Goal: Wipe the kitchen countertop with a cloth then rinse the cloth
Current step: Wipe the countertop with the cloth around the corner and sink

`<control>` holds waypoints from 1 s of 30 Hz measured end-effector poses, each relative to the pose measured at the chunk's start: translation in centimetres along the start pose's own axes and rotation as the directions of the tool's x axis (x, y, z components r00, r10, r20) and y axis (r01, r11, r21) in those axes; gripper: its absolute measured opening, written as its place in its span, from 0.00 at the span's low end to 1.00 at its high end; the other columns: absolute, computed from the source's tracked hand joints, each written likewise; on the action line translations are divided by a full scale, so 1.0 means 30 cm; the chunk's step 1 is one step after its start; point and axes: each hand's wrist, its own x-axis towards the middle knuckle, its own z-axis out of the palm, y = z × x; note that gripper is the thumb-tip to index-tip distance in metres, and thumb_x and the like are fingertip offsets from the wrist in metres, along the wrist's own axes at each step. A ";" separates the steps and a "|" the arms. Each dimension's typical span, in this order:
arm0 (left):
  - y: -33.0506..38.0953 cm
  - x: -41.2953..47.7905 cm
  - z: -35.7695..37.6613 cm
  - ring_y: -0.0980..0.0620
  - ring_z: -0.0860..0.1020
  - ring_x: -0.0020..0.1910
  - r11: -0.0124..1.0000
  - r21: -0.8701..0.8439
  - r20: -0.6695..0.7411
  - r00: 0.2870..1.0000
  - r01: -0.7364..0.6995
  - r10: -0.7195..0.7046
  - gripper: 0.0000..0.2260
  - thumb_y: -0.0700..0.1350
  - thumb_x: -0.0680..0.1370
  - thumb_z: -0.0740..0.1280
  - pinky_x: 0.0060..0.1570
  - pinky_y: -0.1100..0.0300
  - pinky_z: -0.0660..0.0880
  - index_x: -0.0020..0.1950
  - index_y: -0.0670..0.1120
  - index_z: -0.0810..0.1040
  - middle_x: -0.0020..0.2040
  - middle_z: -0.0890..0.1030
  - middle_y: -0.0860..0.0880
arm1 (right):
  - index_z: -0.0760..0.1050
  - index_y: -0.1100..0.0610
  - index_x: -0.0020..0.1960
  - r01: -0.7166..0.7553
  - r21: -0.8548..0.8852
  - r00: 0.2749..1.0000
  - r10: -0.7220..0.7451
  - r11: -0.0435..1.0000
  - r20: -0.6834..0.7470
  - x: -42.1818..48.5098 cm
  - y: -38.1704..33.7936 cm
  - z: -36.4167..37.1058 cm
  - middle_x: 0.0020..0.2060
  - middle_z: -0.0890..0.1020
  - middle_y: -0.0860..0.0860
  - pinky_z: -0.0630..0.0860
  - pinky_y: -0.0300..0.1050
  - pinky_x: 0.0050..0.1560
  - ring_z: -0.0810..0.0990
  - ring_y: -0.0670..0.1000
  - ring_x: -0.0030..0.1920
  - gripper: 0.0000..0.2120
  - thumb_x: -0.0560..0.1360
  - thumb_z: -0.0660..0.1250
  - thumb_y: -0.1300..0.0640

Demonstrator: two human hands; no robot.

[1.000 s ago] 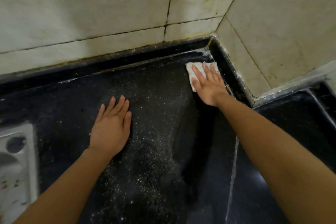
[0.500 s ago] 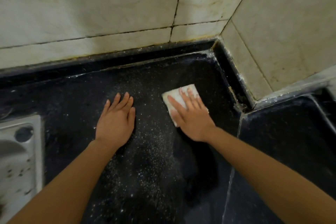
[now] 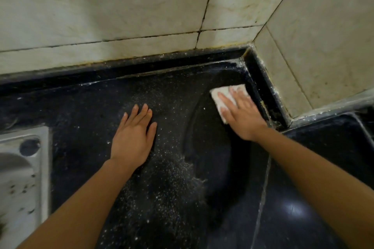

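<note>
Left hand, flat with fingers straight, braces on the countertop amid white grit; farther right, right hand presses the cloth open-palmed near the far corner. Wiping looks partly done: grit remains, rinsing not yet begun.

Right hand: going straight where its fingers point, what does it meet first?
Probably the raised black ledge at the back of the counter, near the corner. The right hand presses the cloth flat; bare counter lies between.
</note>
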 end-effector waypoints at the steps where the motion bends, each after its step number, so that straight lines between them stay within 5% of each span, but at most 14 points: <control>1: -0.001 0.003 0.001 0.52 0.49 0.77 1.000 0.004 -0.004 1.000 -0.003 0.003 0.23 0.52 0.83 0.50 0.72 0.59 0.41 0.76 0.45 0.59 0.77 0.56 0.50 | 0.41 0.39 0.77 -0.056 0.033 0.998 0.056 0.998 0.004 0.057 0.014 -0.028 0.79 0.43 0.51 0.37 0.49 0.74 0.38 0.52 0.77 0.27 0.80 0.38 0.37; 7: -0.017 0.012 0.010 0.52 0.51 0.77 1.000 0.000 -0.016 0.999 -0.031 0.031 0.22 0.50 0.82 0.52 0.73 0.60 0.42 0.75 0.45 0.60 0.77 0.58 0.50 | 0.38 0.43 0.78 -0.296 0.131 0.955 0.296 0.946 0.019 0.278 -0.042 -0.093 0.78 0.39 0.52 0.34 0.53 0.74 0.34 0.55 0.76 0.26 0.82 0.39 0.41; 10: -0.019 0.013 0.012 0.52 0.52 0.76 0.999 -0.014 -0.030 0.999 -0.034 0.034 0.21 0.49 0.82 0.53 0.73 0.59 0.44 0.75 0.45 0.61 0.76 0.59 0.50 | 0.37 0.45 0.78 -0.300 0.150 0.954 0.301 0.942 0.018 0.286 -0.120 -0.091 0.78 0.39 0.54 0.33 0.55 0.74 0.34 0.57 0.76 0.27 0.82 0.39 0.42; 18: -0.007 0.012 0.011 0.54 0.50 0.76 0.997 -0.070 -0.029 0.999 0.014 -0.016 0.21 0.49 0.83 0.52 0.72 0.60 0.41 0.76 0.46 0.60 0.77 0.57 0.52 | 0.39 0.43 0.78 0.150 0.066 0.988 -0.152 0.986 0.029 0.084 -0.320 -0.014 0.78 0.39 0.53 0.32 0.50 0.73 0.33 0.55 0.76 0.26 0.82 0.40 0.42; 22: -0.016 -0.031 0.008 0.56 0.43 0.76 0.994 -0.114 0.026 1.000 0.003 0.000 0.23 0.52 0.83 0.49 0.73 0.58 0.40 0.78 0.49 0.53 0.77 0.48 0.55 | 0.39 0.42 0.77 0.440 -0.050 0.896 -0.435 0.897 0.088 -0.102 -0.282 0.042 0.78 0.40 0.50 0.32 0.49 0.74 0.34 0.53 0.76 0.25 0.82 0.41 0.43; 25: -0.068 -0.085 -0.031 0.55 0.44 0.76 0.989 -0.147 -0.069 0.997 0.017 -0.028 0.23 0.50 0.83 0.50 0.74 0.56 0.43 0.78 0.48 0.54 0.77 0.49 0.55 | 0.41 0.40 0.76 0.549 -0.117 0.834 -0.535 0.827 0.131 -0.133 -0.166 0.039 0.78 0.43 0.48 0.34 0.46 0.74 0.35 0.50 0.77 0.25 0.81 0.39 0.39; 30: -0.266 -0.165 -0.089 0.50 0.48 0.77 0.971 -0.095 -0.147 0.962 0.218 -0.230 0.24 0.48 0.82 0.53 0.74 0.52 0.45 0.77 0.42 0.55 0.78 0.51 0.48 | 0.41 0.42 0.77 0.151 -0.077 0.988 -0.153 0.985 -0.013 0.025 -0.042 -0.022 0.79 0.48 0.52 0.38 0.48 0.75 0.41 0.54 0.78 0.32 0.76 0.29 0.33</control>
